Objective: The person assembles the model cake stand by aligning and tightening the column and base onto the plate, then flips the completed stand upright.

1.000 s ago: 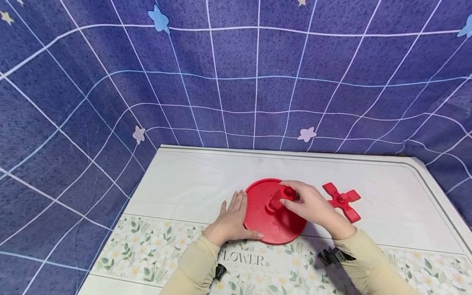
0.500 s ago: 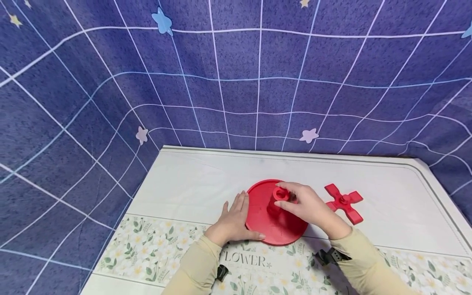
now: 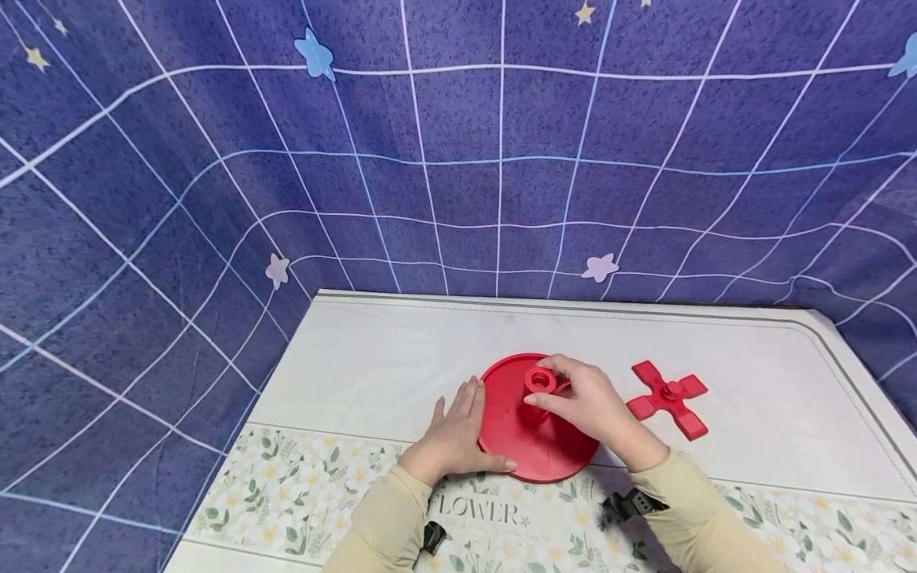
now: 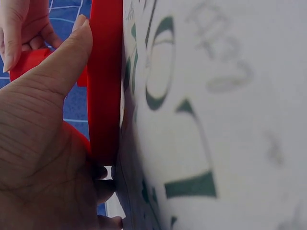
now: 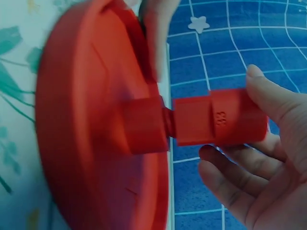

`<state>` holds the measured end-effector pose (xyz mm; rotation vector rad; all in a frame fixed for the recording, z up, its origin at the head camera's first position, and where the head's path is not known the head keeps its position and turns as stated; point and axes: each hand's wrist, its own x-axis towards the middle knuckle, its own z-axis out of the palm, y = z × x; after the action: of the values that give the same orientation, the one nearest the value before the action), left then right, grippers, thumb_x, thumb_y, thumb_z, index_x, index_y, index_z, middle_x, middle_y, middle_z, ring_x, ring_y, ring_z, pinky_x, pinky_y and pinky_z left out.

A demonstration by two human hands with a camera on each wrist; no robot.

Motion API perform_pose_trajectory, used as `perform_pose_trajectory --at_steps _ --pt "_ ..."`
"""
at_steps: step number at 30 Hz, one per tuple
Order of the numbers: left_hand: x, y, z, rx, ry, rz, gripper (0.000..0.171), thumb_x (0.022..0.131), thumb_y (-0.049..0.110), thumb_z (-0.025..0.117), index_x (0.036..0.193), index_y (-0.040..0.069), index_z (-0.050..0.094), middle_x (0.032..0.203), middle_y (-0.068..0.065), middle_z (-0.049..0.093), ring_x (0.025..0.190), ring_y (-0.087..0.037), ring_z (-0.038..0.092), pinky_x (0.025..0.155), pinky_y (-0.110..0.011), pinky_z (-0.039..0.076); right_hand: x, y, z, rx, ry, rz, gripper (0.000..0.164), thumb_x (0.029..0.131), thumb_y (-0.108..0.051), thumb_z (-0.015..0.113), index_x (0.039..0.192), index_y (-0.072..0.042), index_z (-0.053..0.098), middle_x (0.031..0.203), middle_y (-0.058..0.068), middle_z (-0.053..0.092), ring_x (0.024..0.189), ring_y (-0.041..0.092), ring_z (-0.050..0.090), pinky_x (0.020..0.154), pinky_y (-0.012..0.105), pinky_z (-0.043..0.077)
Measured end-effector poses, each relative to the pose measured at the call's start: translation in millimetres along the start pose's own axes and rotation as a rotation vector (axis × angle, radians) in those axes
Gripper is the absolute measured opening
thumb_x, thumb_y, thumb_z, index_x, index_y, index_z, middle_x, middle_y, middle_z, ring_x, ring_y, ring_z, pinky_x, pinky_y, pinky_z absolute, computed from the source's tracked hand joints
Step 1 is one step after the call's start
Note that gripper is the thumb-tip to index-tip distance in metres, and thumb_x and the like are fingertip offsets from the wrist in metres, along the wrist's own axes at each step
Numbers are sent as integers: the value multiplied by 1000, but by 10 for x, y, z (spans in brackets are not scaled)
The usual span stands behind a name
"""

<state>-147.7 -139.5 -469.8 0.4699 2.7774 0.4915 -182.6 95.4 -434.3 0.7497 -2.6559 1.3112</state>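
A round red plate (image 3: 505,446) with a raised rim lies on the table. A short red post (image 5: 144,125) rises from its middle. The right hand (image 3: 580,402) pinches a hollow red cylinder (image 3: 539,380) between thumb and fingers. In the right wrist view this cylinder, marked 33, stands in line with the post, with a narrow neck (image 5: 169,122) showing between them. At the plate's left side the left hand (image 3: 458,434) lies with straight fingers against the rim. Its thumb (image 4: 67,62) rests at the near edge of the rim in the left wrist view.
A red four-armed cross piece (image 3: 669,391) with a small central knob lies to the right of the plate. The white tabletop (image 3: 372,358) carries a flower-printed band (image 3: 286,485). A blue curtain (image 3: 458,183) with a grid pattern hangs behind and at the left.
The right hand has brought the cylinder from a rightward tilt to upright over the plate's middle, shifting slightly left. The left hand keeps its place on the rim.
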Motion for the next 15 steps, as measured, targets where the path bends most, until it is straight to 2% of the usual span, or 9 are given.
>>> perform_pose_trajectory --at_steps 4,8,12,15 --pt "6 5 -5 9 4 2 128 71 75 67 156 1 5 163 -13 4 149 -30 3 115 -59 7 -27 11 66 10 65 18 41 75 -33 86 103 -15 63 86 -7 64 73 7 65 66 26 54" --pt "7 12 -6 8 8 3 128 71 75 67 156 1 5 163 -14 5 149 -31 4 115 -59 7 -45 19 112 -2 107 21 43 73 -33 87 101 -14 61 85 -6 64 72 9 66 65 25 54" --pt "-2 17 -7 11 9 2 128 71 75 67 156 1 6 163 -14 5 149 -31 4 115 -60 8 -61 26 112 -6 89 8 44 77 -34 84 108 -13 60 93 -4 64 77 13 67 69 30 55" --pt "-9 16 -6 9 10 3 128 71 75 66 155 0 7 163 -14 5 149 -31 5 115 -60 7 -68 39 91 41 55 -11 43 83 -30 78 118 -12 59 106 2 65 87 17 68 76 36 57"
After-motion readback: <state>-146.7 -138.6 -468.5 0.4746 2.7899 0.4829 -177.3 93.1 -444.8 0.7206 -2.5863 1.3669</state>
